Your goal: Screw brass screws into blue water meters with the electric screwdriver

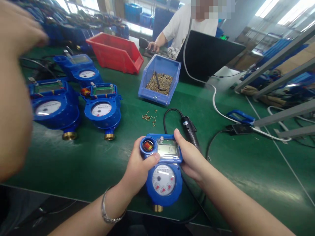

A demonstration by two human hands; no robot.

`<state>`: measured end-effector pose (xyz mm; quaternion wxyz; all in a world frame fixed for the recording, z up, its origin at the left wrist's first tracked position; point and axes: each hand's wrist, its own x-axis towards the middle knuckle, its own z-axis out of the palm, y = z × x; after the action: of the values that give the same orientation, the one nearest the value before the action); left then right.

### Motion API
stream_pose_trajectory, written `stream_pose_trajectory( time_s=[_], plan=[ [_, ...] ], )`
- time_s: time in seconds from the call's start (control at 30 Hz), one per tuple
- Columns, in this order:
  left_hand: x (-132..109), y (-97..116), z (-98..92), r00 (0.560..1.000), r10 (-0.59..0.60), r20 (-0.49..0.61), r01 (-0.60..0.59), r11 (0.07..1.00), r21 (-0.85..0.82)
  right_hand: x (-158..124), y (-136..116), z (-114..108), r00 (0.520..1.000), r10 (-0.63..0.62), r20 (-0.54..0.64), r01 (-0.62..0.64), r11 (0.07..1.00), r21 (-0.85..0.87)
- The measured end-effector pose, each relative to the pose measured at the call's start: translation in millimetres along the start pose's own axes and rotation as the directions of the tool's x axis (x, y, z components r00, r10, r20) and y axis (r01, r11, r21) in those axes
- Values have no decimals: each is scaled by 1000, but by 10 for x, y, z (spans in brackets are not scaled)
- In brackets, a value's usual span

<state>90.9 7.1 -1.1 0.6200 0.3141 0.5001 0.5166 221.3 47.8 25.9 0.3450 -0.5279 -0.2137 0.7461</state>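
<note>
Both of my hands grip a blue water meter (177, 190) at the table's near edge. My left hand (137, 167) holds its upper left side, the thumb lying by the digital display, which is lit. My right hand (190, 155) clasps the upper right corner of the display housing. Below the display is a round white dial with red pointers, and a brass fitting (157, 208) sticks out at the bottom. Just beyond my right hand lies a black electric screwdriver (189, 129) with its cable. Several small brass screws (147, 117) are scattered on the table beyond the meter.
A blue bin (154, 97) of screws holds a black hex key (158, 82). Behind it are a red bin (110, 54) and a black monitor (209, 54). More meters (102, 111) stand left. Another person's arm (14, 98) crosses the left edge; a co-worker (182, 29) sits opposite.
</note>
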Motion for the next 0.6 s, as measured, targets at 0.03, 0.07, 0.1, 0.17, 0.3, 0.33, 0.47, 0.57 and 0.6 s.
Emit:
stream_pose_trajectory(
  time_s=[0.03,0.07,0.1,0.17,0.3,0.33,0.47,0.57,0.6],
  plan=[
    [-2,2,-3,1000,-5,5,5,1000,-7,1,6,20,999,-21,-26,21,1000,4],
    [-1,3,-6,1000,-9,6,9,1000,-7,5,17,27,997,-56,-50,56,998,-1],
    [1,3,-8,1000,-10,8,10,1000,-5,13,30,24,993,-100,-70,99,995,-11],
    [9,-3,-11,1000,-6,8,6,1000,-4,35,64,-2,980,-184,-79,183,983,-19],
    [21,-38,-23,1000,17,10,-17,1000,-20,78,113,-63,954,-288,-78,286,958,-33],
    [25,-42,-31,1000,13,18,-13,1000,-26,84,120,-71,951,-299,-77,297,954,-46],
    [55,59,-81,987,-105,122,114,991,-71,66,135,-65,956,-288,-56,282,955,-93],
    [64,275,-119,951,-142,275,149,989,-6,-47,91,-75,943,-334,0,330,933,-140],
    [52,356,-127,945,-108,310,106,994,26,-112,56,-95,924,-380,35,381,911,-161]
  ],
)
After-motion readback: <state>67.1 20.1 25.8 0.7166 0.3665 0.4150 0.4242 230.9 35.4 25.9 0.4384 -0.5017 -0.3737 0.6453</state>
